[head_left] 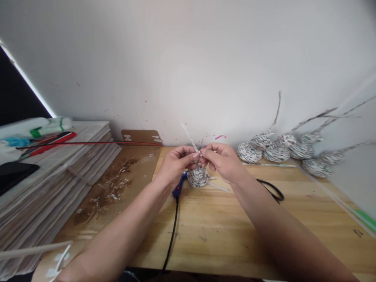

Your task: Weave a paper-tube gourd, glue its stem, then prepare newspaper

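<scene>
A small woven piece of rolled newspaper (197, 177) stands on the wooden table under both hands. From its top a paper strip (190, 138) rises up and to the left. My left hand (179, 162) pinches the strip's base between thumb and fingers. My right hand (219, 159) is closed on the same strip, its fingertips meeting the left ones. Just left of the woven piece lies a blue glue gun (178, 188), its black cable running to the front edge. A pale stick (217, 187) lies to the right of the piece.
Several woven paper pieces (276, 152) with long tails stand at the back right against the wall. A black cable loop (274, 190) is near my right forearm. On the left are a tall newspaper stack (58, 176) and a board with brown scraps (113, 188).
</scene>
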